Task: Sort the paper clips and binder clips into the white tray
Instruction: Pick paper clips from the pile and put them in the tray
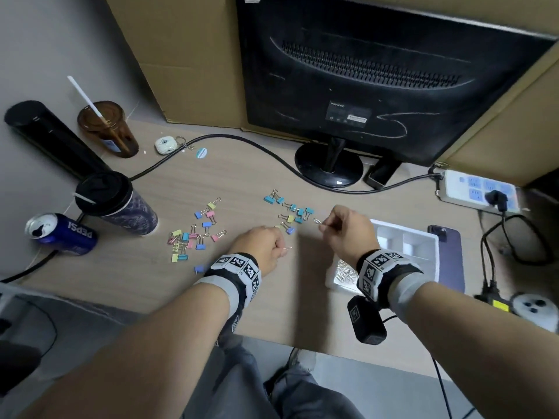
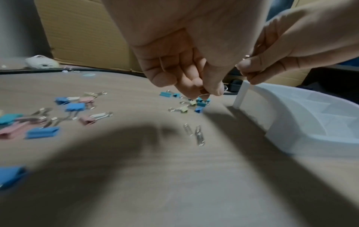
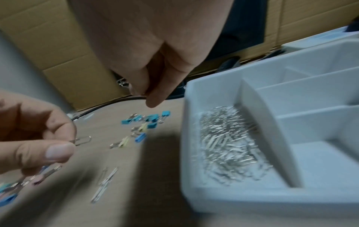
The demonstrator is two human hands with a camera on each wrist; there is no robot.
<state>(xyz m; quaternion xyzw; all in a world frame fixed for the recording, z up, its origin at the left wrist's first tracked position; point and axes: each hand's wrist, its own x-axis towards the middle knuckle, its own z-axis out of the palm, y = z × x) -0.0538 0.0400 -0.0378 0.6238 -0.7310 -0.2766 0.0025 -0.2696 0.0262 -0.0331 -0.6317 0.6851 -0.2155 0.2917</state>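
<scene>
The left hand (image 1: pixel 263 243) is pinching a silver paper clip (image 3: pixel 82 140) above the desk (image 1: pixel 242 297); the right hand (image 1: pixel 348 229) is pinching another paper clip (image 1: pixel 318 221) beside the white tray (image 3: pixel 213 198), whose near compartment is holding a heap of paper clips (image 3: pixel 229 144). Coloured binder clips (image 1: pixel 193 234) are lying scattered on the desk.

Left hand (image 1: pixel 262 243) curled, fingertips pinched; right hand (image 1: pixel 348 228) raised, fingertips pinched
</scene>
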